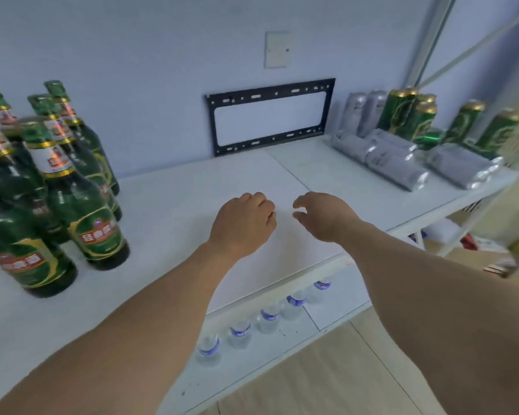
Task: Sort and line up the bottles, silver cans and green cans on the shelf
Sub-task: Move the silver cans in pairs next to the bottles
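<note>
Several green glass bottles (81, 205) stand upright in a cluster at the left of the white shelf (192, 187). At the far right, several silver cans (396, 167) lie on their sides, and two more silver cans (363, 110) stand behind them. Green cans (402, 113) with gold tops stand upright at the back right, and one green can (432, 136) lies on its side among them. My left hand (244, 224) and my right hand (324, 217) hover side by side over the bare middle of the shelf, fingers loosely curled, holding nothing.
A black metal bracket (270, 115) leans against the wall at the back. A row of small water bottles (267, 317) stands on the lower shelf. White shelf posts (432, 40) rise at the right. Wooden floor lies below at the right.
</note>
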